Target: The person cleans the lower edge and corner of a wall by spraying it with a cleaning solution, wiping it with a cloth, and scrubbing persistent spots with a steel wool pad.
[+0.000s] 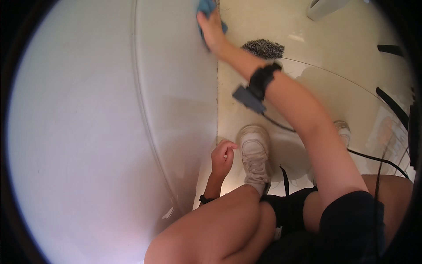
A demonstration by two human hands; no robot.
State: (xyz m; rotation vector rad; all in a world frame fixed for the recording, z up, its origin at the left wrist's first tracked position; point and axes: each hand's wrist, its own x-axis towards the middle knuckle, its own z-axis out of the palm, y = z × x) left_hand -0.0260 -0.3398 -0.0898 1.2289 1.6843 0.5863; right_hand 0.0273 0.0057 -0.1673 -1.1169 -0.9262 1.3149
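My right hand [212,31] is at the top of the view, its fingers on a blue cloth [206,8]. The cloth lies against the lower edge of a smooth white panel [99,115], which has a long groove running down it. Blur hides part of the fingers. Lower down, my left hand [224,158] hangs between the panel and my white lace-up shoe [254,155]. Its fingers are curled in, and I see nothing held in them. A black strap [263,79] with a dark grey box [249,99] is worn on my right forearm.
A fuzzy grey-and-black textile [263,49] lies on the glossy cream tile floor [333,43]. A black cable [280,126] runs from the forearm box. At the right are black legs, perhaps of a chair [392,105]. A white object [324,8] stands at the top right.
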